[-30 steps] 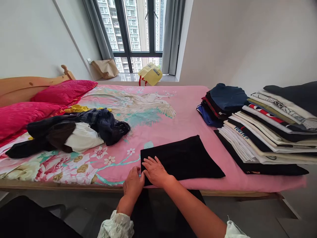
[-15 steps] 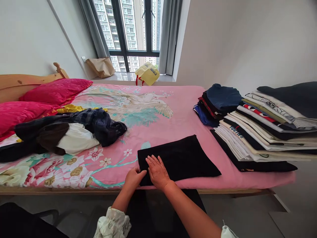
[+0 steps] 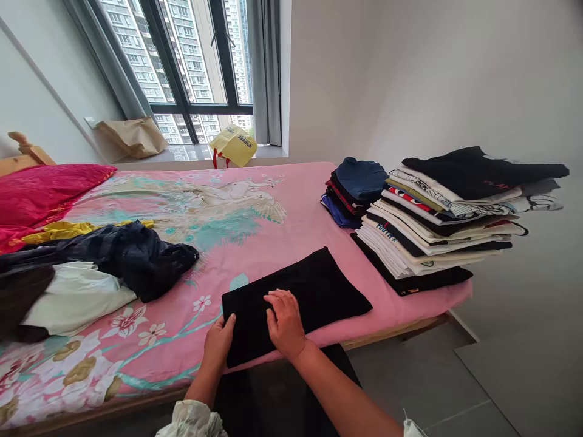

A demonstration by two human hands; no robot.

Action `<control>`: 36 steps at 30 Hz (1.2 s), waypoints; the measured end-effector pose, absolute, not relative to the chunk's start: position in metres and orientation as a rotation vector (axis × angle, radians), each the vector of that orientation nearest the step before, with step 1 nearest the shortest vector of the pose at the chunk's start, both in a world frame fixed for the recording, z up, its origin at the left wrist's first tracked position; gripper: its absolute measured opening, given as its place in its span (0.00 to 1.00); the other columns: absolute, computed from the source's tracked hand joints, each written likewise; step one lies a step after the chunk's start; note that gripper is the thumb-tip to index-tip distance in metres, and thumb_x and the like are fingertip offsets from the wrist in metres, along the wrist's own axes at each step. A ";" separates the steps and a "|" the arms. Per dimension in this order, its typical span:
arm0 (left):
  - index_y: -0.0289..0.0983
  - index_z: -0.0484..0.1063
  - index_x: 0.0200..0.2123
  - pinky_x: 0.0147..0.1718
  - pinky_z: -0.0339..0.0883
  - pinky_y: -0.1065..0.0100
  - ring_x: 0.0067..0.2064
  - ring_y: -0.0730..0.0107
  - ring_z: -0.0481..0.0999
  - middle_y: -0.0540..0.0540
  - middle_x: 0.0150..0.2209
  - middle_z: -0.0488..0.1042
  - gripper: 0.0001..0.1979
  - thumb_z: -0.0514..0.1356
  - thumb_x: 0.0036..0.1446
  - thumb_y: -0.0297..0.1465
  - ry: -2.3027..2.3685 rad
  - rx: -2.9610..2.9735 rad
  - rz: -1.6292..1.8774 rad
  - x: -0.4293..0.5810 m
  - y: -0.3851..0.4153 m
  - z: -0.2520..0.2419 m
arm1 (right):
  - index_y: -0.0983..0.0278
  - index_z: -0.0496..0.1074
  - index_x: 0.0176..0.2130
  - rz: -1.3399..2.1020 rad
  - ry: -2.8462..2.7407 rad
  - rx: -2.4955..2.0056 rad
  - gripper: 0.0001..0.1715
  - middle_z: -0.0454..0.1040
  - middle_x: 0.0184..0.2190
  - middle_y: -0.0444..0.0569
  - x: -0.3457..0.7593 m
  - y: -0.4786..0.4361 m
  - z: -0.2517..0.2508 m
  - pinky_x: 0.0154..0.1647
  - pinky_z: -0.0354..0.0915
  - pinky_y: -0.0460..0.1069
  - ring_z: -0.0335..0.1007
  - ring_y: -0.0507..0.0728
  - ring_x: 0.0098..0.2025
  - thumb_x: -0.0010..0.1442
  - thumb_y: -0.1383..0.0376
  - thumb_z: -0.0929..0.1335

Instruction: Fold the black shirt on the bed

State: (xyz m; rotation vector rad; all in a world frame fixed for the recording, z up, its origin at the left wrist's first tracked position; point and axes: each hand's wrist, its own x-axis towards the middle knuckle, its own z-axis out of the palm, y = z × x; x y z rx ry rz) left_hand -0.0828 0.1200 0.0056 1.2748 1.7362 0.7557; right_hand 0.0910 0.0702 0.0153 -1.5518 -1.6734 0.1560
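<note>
A black garment, shaped like trousers folded in half, lies flat on the pink bed sheet near the bed's front edge. Its wider, pointed end faces right. My left hand holds its narrow left edge, thumb on top and fingers hidden beneath the cloth. Over the left half of the garment is my right hand, palm down with loosely bent fingers and nothing in it. Whether its fingertips touch the cloth I cannot tell.
Tall folded shirts stand stacked at the bed's right end, beside a smaller pile of dark clothes. Loose clothes lie heaped on the left near a red pillow. A yellow bag and brown paper bag sit by the window.
The view has swung to the right. My left hand has slid up the garment's left edge. My right hand has shifted slightly rightward over the cloth, its fingers more bent.
</note>
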 end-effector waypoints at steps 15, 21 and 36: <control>0.40 0.74 0.42 0.32 0.69 0.66 0.40 0.61 0.77 0.45 0.35 0.79 0.15 0.55 0.57 0.41 1.716 1.288 0.771 -0.087 0.120 -0.005 | 0.59 0.73 0.37 0.019 -1.581 -1.983 0.08 0.74 0.38 0.48 0.173 0.059 0.017 0.45 0.49 0.55 0.61 0.58 0.42 0.59 0.65 0.64; 0.36 0.72 0.43 0.36 0.69 0.63 0.39 0.59 0.77 0.43 0.34 0.77 0.18 0.53 0.57 0.42 1.795 1.400 0.736 -0.087 0.119 0.004 | 0.59 0.73 0.37 0.096 -1.657 -1.906 0.12 0.76 0.40 0.45 0.173 0.052 0.014 0.46 0.47 0.55 0.61 0.57 0.43 0.56 0.72 0.63; 0.35 0.67 0.50 0.49 0.63 0.56 0.52 0.56 0.68 0.39 0.49 0.70 0.20 0.57 0.55 0.37 1.457 2.266 0.620 0.082 0.135 0.033 | 0.60 0.71 0.47 0.082 -1.618 -1.955 0.18 0.74 0.45 0.48 0.200 0.045 0.019 0.47 0.55 0.52 0.64 0.57 0.45 0.61 0.69 0.59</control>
